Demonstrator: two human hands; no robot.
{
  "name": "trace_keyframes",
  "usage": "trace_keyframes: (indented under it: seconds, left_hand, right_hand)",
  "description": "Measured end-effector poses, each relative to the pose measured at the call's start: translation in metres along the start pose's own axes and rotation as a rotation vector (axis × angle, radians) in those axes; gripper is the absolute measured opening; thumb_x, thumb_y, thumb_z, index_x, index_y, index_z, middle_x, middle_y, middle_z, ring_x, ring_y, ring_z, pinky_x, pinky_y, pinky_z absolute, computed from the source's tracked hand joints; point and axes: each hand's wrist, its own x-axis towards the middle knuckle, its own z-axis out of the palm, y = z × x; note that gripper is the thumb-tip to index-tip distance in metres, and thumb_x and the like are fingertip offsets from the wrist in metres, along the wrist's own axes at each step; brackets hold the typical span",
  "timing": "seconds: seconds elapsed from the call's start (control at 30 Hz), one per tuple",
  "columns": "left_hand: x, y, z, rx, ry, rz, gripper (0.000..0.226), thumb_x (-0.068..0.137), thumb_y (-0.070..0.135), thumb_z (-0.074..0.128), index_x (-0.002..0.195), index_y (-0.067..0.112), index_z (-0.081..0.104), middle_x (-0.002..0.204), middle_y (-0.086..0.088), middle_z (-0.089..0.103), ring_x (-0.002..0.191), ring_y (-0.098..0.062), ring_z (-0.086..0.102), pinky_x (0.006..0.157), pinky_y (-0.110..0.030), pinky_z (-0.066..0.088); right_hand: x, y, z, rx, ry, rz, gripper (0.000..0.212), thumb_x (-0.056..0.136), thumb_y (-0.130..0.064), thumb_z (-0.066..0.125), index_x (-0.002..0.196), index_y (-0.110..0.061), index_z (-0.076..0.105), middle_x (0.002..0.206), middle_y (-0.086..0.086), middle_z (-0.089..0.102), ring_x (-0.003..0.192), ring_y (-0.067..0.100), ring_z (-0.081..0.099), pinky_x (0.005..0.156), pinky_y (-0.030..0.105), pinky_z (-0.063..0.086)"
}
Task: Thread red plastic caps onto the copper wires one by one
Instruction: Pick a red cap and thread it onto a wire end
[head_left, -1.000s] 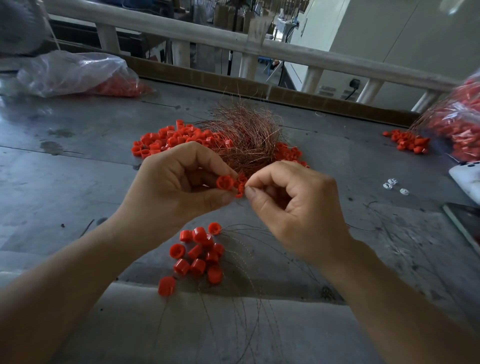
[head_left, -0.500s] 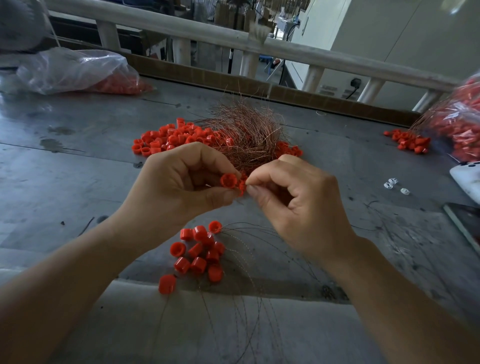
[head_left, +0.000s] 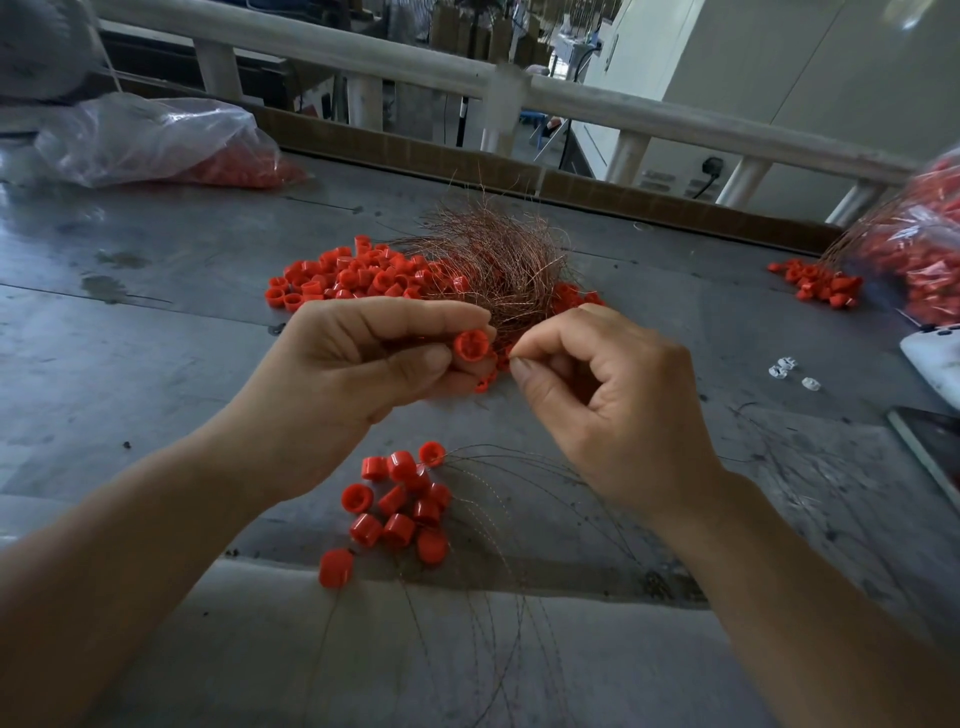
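Note:
My left hand pinches a red plastic cap between thumb and forefinger, its open end turned toward me. My right hand is just right of it, thumb and forefinger pinched together on a thin copper wire at the cap's edge; the wire itself is barely visible there. Behind both hands lies a tangled bundle of copper wires beside a heap of loose red caps. Below my hands sits a cluster of red caps on wires, their thin wires fanning toward the table's near edge.
The work is on a grey metal table. A plastic bag of red caps lies far left, another bag far right with spilled caps. Small white pieces and a dark flat device lie at right.
My hands have stayed close together at the cap. The left hand has turned the cap slightly; the right pinch remains at its edge.

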Motion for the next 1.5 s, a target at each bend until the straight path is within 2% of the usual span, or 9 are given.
trace_keyframes:
  seconds: [0.1, 0.33, 0.57, 0.73, 0.97, 1.17, 1.27, 1.4, 1.5]
  left_hand:
    - [-0.0005, 0.0023, 0.0004, -0.013, -0.028, -0.003, 0.023, 0.070, 0.014, 0.072, 0.091, 0.023, 0.075, 0.091, -0.002, 0.073, 0.087, -0.017, 0.069, 0.074, -0.022, 0.054]
    - [-0.0015, 0.0040, 0.0026, -0.051, -0.021, -0.014, 0.030, 0.059, 0.016, 0.064, 0.086, 0.023, 0.075, 0.087, -0.001, 0.074, 0.084, -0.015, 0.070, 0.071, -0.020, 0.054]
    - [-0.0017, 0.0045, 0.0022, -0.050, 0.009, -0.029, 0.029, 0.058, 0.017, 0.065, 0.085, 0.021, 0.075, 0.086, -0.002, 0.074, 0.080, -0.016, 0.070, 0.068, -0.020, 0.055]
    - [-0.0018, 0.0046, 0.0011, -0.052, 0.009, -0.021, 0.027, 0.059, 0.017, 0.066, 0.084, 0.020, 0.076, 0.085, -0.003, 0.074, 0.079, -0.016, 0.070, 0.067, -0.019, 0.055]
    - [-0.0007, 0.0043, 0.0001, -0.173, -0.028, -0.102, 0.026, 0.058, 0.010, 0.064, 0.082, 0.014, 0.076, 0.081, -0.004, 0.073, 0.074, -0.014, 0.070, 0.064, -0.019, 0.054]
    - [-0.0016, 0.0049, 0.0007, -0.265, -0.088, -0.136, 0.022, 0.061, 0.010, 0.064, 0.080, 0.013, 0.075, 0.084, -0.007, 0.073, 0.074, -0.012, 0.070, 0.063, -0.017, 0.054]
    - [-0.0025, 0.0057, 0.0003, -0.281, -0.138, -0.163, 0.020, 0.063, 0.010, 0.065, 0.081, 0.014, 0.074, 0.085, -0.008, 0.072, 0.076, -0.014, 0.070, 0.064, -0.017, 0.054]
    - [-0.0027, 0.0059, 0.0003, -0.279, -0.131, -0.185, 0.020, 0.063, 0.009, 0.063, 0.078, 0.014, 0.074, 0.081, -0.006, 0.072, 0.074, -0.013, 0.070, 0.062, -0.017, 0.054]
    - [-0.0019, 0.0062, 0.0003, -0.302, -0.113, -0.173, 0.020, 0.062, 0.009, 0.065, 0.079, 0.013, 0.074, 0.082, -0.008, 0.072, 0.075, -0.013, 0.070, 0.063, -0.017, 0.054]
  right_hand:
    - [-0.0005, -0.0004, 0.0005, -0.001, -0.017, -0.005, 0.006, 0.078, -0.007, 0.062, 0.073, -0.007, 0.065, 0.065, -0.009, 0.049, 0.057, 0.001, 0.043, 0.055, 0.009, 0.037]
    - [-0.0003, -0.0012, -0.0003, 0.001, -0.005, 0.007, 0.006, 0.078, -0.008, 0.062, 0.073, -0.007, 0.066, 0.065, -0.006, 0.051, 0.064, 0.010, 0.048, 0.055, 0.013, 0.039]
    - [-0.0007, -0.0005, 0.0004, -0.003, -0.009, 0.010, 0.006, 0.077, -0.006, 0.063, 0.072, -0.007, 0.065, 0.066, -0.008, 0.050, 0.061, 0.007, 0.046, 0.055, 0.010, 0.037]
    - [-0.0009, -0.0010, -0.0004, -0.007, -0.010, 0.003, 0.005, 0.076, -0.006, 0.063, 0.072, -0.007, 0.065, 0.066, -0.009, 0.050, 0.060, -0.004, 0.043, 0.056, 0.008, 0.037]
    - [-0.0006, -0.0016, -0.0008, 0.012, -0.029, 0.017, 0.005, 0.076, -0.007, 0.063, 0.072, -0.007, 0.066, 0.067, -0.007, 0.052, 0.058, 0.000, 0.045, 0.056, 0.009, 0.038]
    - [-0.0019, -0.0050, 0.0018, 0.215, -0.116, 0.143, 0.004, 0.076, -0.007, 0.066, 0.076, -0.008, 0.070, 0.069, -0.006, 0.062, 0.065, 0.004, 0.055, 0.057, 0.008, 0.040]
    - [-0.0031, -0.0053, 0.0049, 0.221, -0.156, 0.130, 0.005, 0.075, -0.010, 0.066, 0.073, -0.006, 0.069, 0.067, -0.001, 0.063, 0.063, 0.006, 0.055, 0.056, 0.009, 0.039]
    - [-0.0034, -0.0052, 0.0074, 0.229, -0.188, 0.105, 0.006, 0.075, -0.013, 0.067, 0.073, -0.008, 0.069, 0.066, -0.006, 0.060, 0.061, 0.000, 0.053, 0.056, 0.009, 0.039]
    - [0.0027, 0.0029, -0.0011, 0.287, -0.220, 0.138, 0.011, 0.075, -0.027, 0.068, 0.073, -0.016, 0.070, 0.065, -0.011, 0.062, 0.059, 0.001, 0.057, 0.054, 0.015, 0.044]
